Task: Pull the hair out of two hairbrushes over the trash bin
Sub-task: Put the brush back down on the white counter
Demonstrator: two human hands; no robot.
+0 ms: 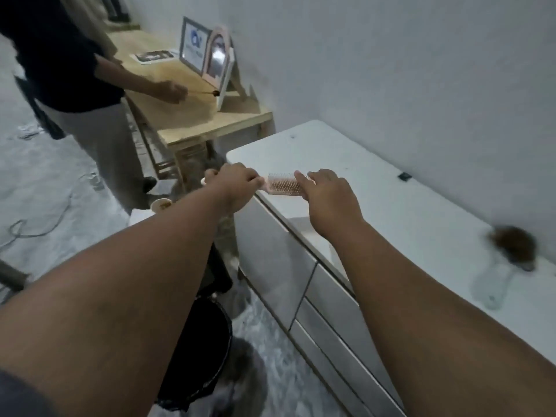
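This looks like a plain room in a home, perhaps a bedroom or dressing corner, dimly lit. A bare pale wall [406, 70] runs along the right. Against it stands a low white cabinet [376, 212] with flat drawer fronts [337, 299]. Farther off, a small wooden table [210, 118] carries a framed picture [192, 45] and an arched tabletop mirror [217, 57], the sort used for grooming. A second person [75, 85] stands at the far left beside that table. The floor [45, 182] is grey and mottled, with loose cables [36, 227] lying on it at left. A dark round bin [207, 350] sits on the floor near the cabinet.
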